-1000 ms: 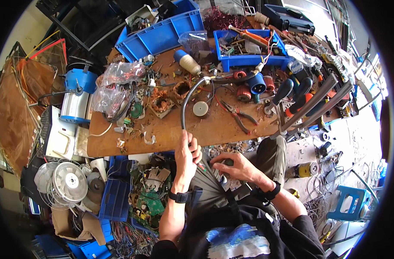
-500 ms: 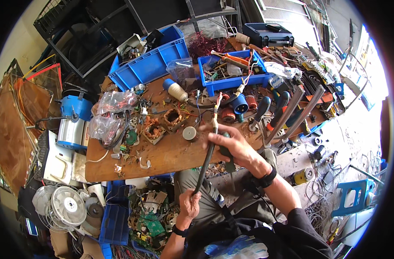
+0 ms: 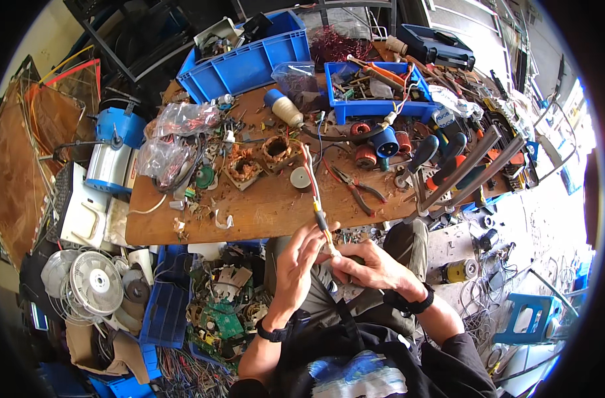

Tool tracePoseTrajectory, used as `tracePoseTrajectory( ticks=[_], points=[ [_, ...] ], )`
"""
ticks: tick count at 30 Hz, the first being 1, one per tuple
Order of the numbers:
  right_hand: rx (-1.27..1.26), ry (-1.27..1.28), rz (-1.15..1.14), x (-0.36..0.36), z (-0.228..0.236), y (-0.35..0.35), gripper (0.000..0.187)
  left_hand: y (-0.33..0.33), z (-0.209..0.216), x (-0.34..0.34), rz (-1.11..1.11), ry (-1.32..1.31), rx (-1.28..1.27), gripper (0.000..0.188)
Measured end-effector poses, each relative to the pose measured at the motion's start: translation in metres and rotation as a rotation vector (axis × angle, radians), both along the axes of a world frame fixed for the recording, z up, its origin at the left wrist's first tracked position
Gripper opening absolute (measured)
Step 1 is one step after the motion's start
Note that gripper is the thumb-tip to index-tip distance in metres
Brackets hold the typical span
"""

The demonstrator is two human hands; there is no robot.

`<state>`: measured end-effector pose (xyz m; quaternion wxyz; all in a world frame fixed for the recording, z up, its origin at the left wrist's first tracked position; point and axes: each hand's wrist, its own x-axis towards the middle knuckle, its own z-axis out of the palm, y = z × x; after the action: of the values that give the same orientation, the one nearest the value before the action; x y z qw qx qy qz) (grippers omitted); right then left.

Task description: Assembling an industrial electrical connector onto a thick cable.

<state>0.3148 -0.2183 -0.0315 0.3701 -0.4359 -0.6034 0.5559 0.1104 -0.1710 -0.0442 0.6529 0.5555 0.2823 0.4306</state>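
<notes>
In front of my lap, both hands meet at a black cable point(image 3: 321, 219) whose stripped end sends several thin coloured wires point(image 3: 308, 174) up over the table edge. My left hand point(image 3: 297, 260) is closed on the cable, its fingers bent along it. Thumb and fingers of my right hand point(image 3: 369, 266) pinch the light, stripped stretch of the cable just below the black sleeve. Whatever else lies in the right palm is hidden. Beyond the hands, pliers with red handles point(image 3: 363, 192) lie on the wooden table point(image 3: 269, 215), beside a round whitish cap point(image 3: 300, 178).
Copper-wound motor parts point(image 3: 243, 166) sit mid-table. Two blue bins point(image 3: 246, 61) with scrap stand at the back; one is the smaller blue tray point(image 3: 381, 111). Screwdrivers and metal bars point(image 3: 465, 169) rise at the right. Circuit boards point(image 3: 224, 318) fill a bin below left.
My left hand has risen along the cable to meet my right hand, which has come lower. The screwdriver seen by the right hand no longer shows. The view has shifted slightly.
</notes>
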Motion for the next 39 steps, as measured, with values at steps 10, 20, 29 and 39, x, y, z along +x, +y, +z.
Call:
tracePoseTrajectory(
  ticks=[10, 20, 29, 39],
  points=[
    [0.106, -0.087, -0.082, -0.001, -0.033, -0.011, 0.039, 0.004, -0.003, 0.012, 0.159, 0.091, 0.028, 0.036],
    [0.149, -0.248, -0.213, -0.017, -0.047, -0.019, 0.026, -0.001, -0.027, 0.011, 0.275, 0.037, -0.042, 0.031],
    [0.078, -0.231, 0.035, -0.012, -0.067, -0.025, 0.030, -0.012, -0.041, -0.009, 0.304, -0.356, -0.360, 0.033],
    [0.093, -0.525, 0.047, -0.029, -0.075, -0.035, 0.026, -0.041, -0.078, 0.007, 0.404, -0.649, -0.562, 0.041]
  ],
)
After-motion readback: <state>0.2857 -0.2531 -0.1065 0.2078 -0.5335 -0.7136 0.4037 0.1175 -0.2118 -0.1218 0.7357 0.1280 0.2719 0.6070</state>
